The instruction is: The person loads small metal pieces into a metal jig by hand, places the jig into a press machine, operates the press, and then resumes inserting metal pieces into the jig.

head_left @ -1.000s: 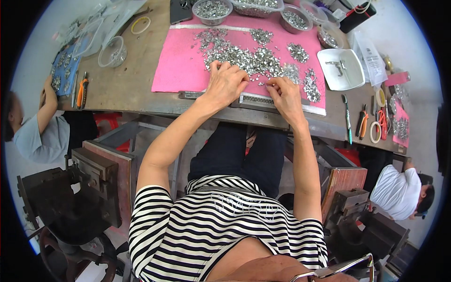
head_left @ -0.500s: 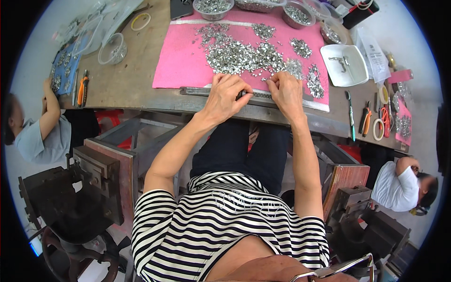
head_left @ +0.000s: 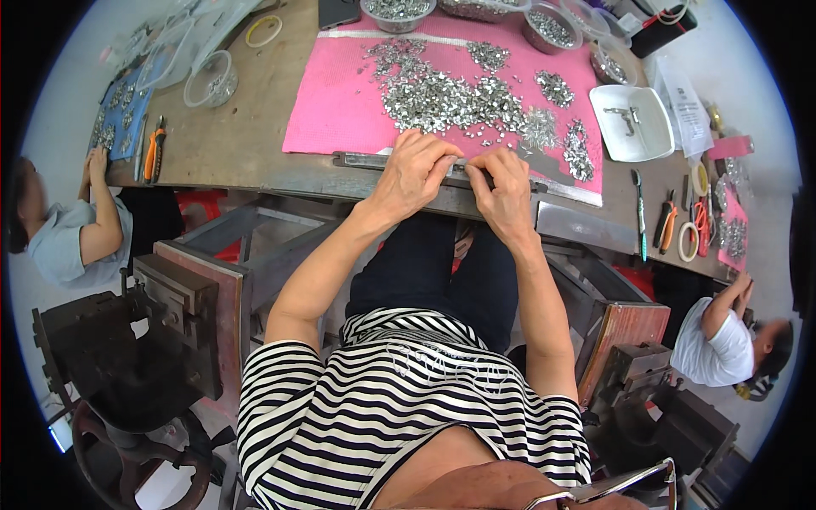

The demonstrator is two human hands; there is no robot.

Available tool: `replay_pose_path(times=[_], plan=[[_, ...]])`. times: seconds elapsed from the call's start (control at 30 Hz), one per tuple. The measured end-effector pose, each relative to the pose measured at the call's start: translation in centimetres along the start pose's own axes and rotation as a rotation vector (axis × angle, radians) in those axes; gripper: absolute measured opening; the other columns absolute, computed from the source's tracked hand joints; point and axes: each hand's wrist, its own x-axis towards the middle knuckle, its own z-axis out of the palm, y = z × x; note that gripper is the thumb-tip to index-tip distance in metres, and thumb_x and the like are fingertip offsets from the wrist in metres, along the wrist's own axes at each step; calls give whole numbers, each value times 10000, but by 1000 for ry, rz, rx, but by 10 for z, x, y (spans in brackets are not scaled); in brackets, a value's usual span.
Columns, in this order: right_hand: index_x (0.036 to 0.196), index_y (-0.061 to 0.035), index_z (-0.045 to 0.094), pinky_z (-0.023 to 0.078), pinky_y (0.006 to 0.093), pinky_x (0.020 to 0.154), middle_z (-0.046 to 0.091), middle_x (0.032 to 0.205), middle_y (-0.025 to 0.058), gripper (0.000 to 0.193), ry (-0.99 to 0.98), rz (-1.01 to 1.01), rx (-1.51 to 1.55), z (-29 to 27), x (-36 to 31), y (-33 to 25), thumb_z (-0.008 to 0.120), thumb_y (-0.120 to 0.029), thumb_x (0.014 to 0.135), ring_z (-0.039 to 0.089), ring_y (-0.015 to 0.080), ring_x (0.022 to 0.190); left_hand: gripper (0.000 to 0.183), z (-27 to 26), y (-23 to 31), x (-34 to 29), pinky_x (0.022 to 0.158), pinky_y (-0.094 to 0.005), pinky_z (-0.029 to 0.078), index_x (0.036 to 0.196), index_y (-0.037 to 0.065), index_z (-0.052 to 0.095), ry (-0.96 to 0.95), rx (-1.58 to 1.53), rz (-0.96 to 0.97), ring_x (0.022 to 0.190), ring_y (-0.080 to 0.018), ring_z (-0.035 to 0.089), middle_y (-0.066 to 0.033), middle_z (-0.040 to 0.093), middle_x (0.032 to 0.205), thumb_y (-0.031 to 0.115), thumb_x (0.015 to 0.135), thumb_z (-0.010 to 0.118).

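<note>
A long, narrow metal channel bar (head_left: 357,160) lies along the table's front edge. My left hand (head_left: 414,174) rests over its middle, thumb and forefinger pinched together. Close beside it, my right hand (head_left: 501,194) is also closed in a pinch at the bar. Between the two sets of fingertips, something small and dark shows on the bar, but my fingers cover most of it. Just beyond my hands, a large heap of small silvery metal pieces (head_left: 450,100) spreads over a pink mat (head_left: 327,102). Smaller piles, such as one of thin bits (head_left: 537,129), lie to its right.
Tubs of metal parts (head_left: 551,32) line the far side. A white tray (head_left: 612,146) holds metal pieces at right, near a toothbrush (head_left: 638,212) and pliers (head_left: 665,223). Orange-handled pliers (head_left: 153,157) and a clear cup (head_left: 200,85) are at left. Two people sit at the sides.
My right hand has moved left along the bar, closer to my left hand. The view has shifted slightly. At the right, the other person's arms have moved toward the table.
</note>
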Motion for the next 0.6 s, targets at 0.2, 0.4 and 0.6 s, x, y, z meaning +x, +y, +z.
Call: replay_pose_path(times=[0.2, 0.4, 0.6], plan=[[918, -30, 717, 486, 366, 730, 673, 832, 93, 59, 23, 92, 35, -12, 8, 12, 733, -64, 873, 660, 259, 756, 103, 4, 6, 2, 910, -401, 396, 955, 60, 698, 25, 103, 43, 807, -255, 570, -64, 647, 855, 140, 895, 721], [930, -42, 747, 486, 360, 669, 660, 841, 100, 65, 14, 157, -12, -15, 19, 39, 733, -77, 877, 651, 228, 749, 144, 8, 8, -3, 958, -424, 360, 955, 112, 685, 24, 143, -46, 841, -232, 562, -28, 599, 836, 197, 865, 760], [964, -84, 738, 395, 404, 804, 631, 854, 68, 106, -118, 121, -111, -12, 27, 40, 730, -111, 862, 618, 264, 887, 141, 10, 9, -2, 978, -440, 345, 963, 114, 690, 26, 168, -54, 837, -228, 562, -29, 600, 833, 208, 877, 749]])
